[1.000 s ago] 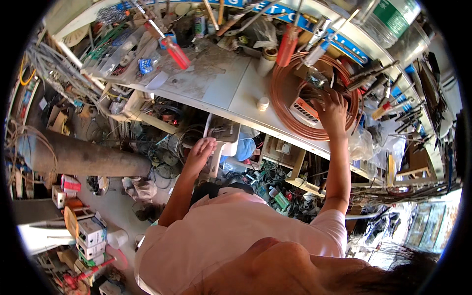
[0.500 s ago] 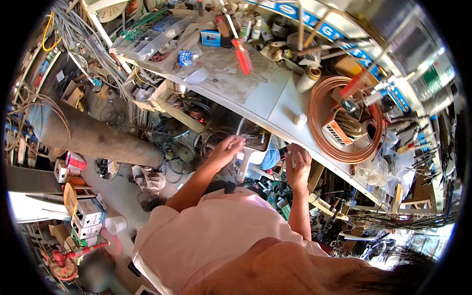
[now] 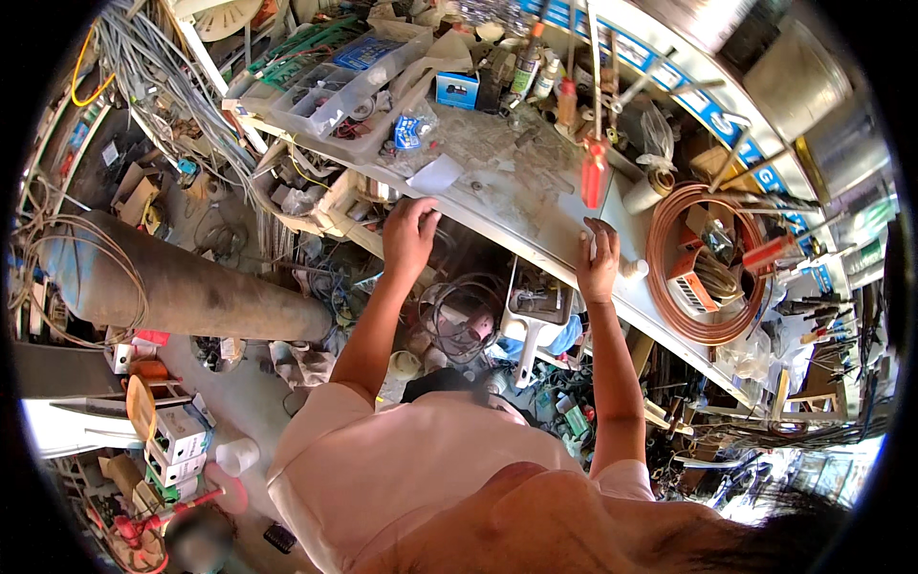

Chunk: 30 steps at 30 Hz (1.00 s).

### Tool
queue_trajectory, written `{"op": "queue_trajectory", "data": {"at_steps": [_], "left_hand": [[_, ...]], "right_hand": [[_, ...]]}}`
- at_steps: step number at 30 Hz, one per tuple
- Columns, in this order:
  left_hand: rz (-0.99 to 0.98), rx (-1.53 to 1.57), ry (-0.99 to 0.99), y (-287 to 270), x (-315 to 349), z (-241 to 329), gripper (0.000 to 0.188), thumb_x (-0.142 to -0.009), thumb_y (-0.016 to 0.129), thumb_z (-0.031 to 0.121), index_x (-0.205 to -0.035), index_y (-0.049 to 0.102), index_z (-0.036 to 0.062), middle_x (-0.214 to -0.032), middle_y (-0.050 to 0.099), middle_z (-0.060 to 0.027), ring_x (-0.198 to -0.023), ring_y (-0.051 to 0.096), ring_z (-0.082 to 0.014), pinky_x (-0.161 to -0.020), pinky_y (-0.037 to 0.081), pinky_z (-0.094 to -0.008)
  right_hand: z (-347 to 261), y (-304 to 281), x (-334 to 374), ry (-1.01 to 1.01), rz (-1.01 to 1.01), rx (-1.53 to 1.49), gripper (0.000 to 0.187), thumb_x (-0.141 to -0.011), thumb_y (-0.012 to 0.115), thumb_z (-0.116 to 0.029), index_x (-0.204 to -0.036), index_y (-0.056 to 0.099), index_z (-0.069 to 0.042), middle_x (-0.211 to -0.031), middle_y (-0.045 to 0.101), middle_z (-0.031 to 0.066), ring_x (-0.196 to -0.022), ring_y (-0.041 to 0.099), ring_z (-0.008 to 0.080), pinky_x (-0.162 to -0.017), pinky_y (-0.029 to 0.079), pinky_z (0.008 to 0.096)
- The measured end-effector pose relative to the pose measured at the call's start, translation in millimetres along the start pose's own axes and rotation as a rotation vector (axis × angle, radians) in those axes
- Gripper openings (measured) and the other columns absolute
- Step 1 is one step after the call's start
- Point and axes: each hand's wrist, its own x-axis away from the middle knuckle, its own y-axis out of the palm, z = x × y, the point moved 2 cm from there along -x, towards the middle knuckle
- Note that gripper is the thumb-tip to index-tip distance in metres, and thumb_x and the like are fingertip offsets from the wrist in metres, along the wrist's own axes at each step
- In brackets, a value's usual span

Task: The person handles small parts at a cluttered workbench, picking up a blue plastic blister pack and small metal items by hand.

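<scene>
My left hand is at the workbench's near edge, fingers bent and a gap between thumb and fingertips; nothing shows in it. A white scrap of paper lies on the bench just beyond it. Farther right, my right hand reaches over the bench edge, its fingers raised, apart and holding nothing I can see. Beside it stands a small white cylindrical container. Above that hand is a screwdriver with a red handle. Whether either hand touches the bench, I cannot tell.
A copper tubing coil lies at the bench's right. A compartment box and a blue box sit at the back. Under the bench is a white tray of small parts. A large rusty cylinder lies to the left.
Both hands have moved forward and up to the bench edge, the left one also leftward and the right one slightly rightward. The view has shifted, so the bench items appear farther right.
</scene>
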Motion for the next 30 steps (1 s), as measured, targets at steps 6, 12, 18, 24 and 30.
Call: {"op": "queue_trajectory", "data": {"at_steps": [6,12,18,24,30], "left_hand": [[0.000,-0.268,0.138,-13.1,-28.3,-43.7,0.032,-0.076,0.072,0.014,-0.107,0.065,0.0126,-0.094,0.059,-0.0066,-0.090,0.056,-0.0289,-0.079,0.042,-0.0429],[0.005,-0.236,0.198,-7.2,-39.5,-70.5,0.023,-0.078,0.071,0.013,-0.101,0.067,0.0115,-0.088,0.058,-0.0066,-0.086,0.056,-0.0288,-0.076,0.043,-0.0416],[0.320,0.279,-0.232,11.1,-67.6,-49.5,0.012,-0.086,0.065,0.013,-0.092,0.061,0.0035,-0.103,0.060,-0.0146,-0.096,0.058,-0.0334,-0.081,0.048,-0.0422],[0.482,-0.140,-0.044,45.0,-94.8,-68.1,0.015,-0.083,0.067,0.014,-0.092,0.060,0.0041,-0.119,0.056,-0.0226,-0.109,0.055,-0.0389,-0.088,0.047,-0.0443],[0.344,-0.260,-0.150,42.0,-106.2,-75.9,0.014,-0.082,0.067,0.019,-0.089,0.059,0.0100,-0.102,0.062,-0.0102,-0.089,0.061,-0.0320,-0.067,0.050,-0.0443]], "right_hand": [[3.8,14.4,3.0,0.044,0.028,0.118,0.020,-0.087,0.058,-0.012,-0.105,0.061,-0.003,-0.105,0.059,0.0158,-0.099,0.056,0.0345,-0.088,0.044,0.0430],[1.1,18.9,5.8,0.096,-0.006,0.160,0.020,-0.087,0.059,-0.014,-0.104,0.061,-0.004,-0.103,0.059,0.0154,-0.097,0.057,0.0339,-0.084,0.047,0.0427],[-4.4,19.6,4.2,0.123,-0.007,0.238,0.017,-0.086,0.060,-0.014,-0.101,0.061,-0.005,-0.101,0.060,0.0139,-0.093,0.059,0.0327,-0.081,0.048,0.0414],[-2.0,17.6,5.7,0.049,0.041,0.256,0.012,-0.086,0.059,-0.014,-0.094,0.062,-0.005,-0.100,0.060,0.0129,-0.092,0.060,0.0321,-0.079,0.050,0.0412],[-1.0,18.4,7.4,0.056,0.064,0.218,0.009,-0.085,0.058,-0.012,-0.089,0.062,-0.005,-0.099,0.062,0.0123,-0.089,0.061,0.0311,-0.075,0.051,0.0405]]}}
